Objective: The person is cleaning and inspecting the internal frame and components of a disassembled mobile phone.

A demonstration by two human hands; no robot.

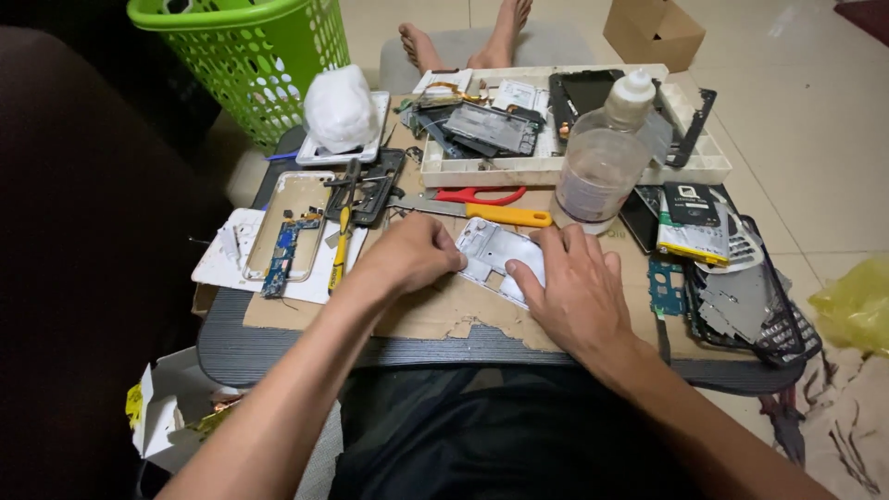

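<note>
Both hands work over a white phone frame (498, 262) that lies flat on a torn sheet of cardboard (435, 310) spread across the dark table (278, 356), the cardboard likely there to spare the surface and catch small parts. The left hand (414, 255) is curled nearly into a fist at the frame's left edge, fingertips pressed against it; whether it pinches a small tool or only steadies the piece, I cannot tell. The right hand (574, 287) lies spread and flat, palm down, fingers pinning the frame's right side so that it does not slide. Tools sit just beyond the frame within easy reach: a yellow-handled knife (482, 213), red-handled scissors (479, 195), a yellow-handled screwdriver (341, 245). To the left a second phone frame (294, 208) with a blue circuit board (281, 259) rests on white paper, apart from the piece in hand. A white tray (556, 169) at the back gathers loose phone parts, and a clear plastic bottle (607, 157) of fluid stands upright against its front wall. A battery (690, 222) and grey metal plates (741, 301) are heaped at the right edge. A green basket (245, 56) stands on the floor beyond the table's left corner, and a cardboard box (653, 30) sits farther off.
</note>
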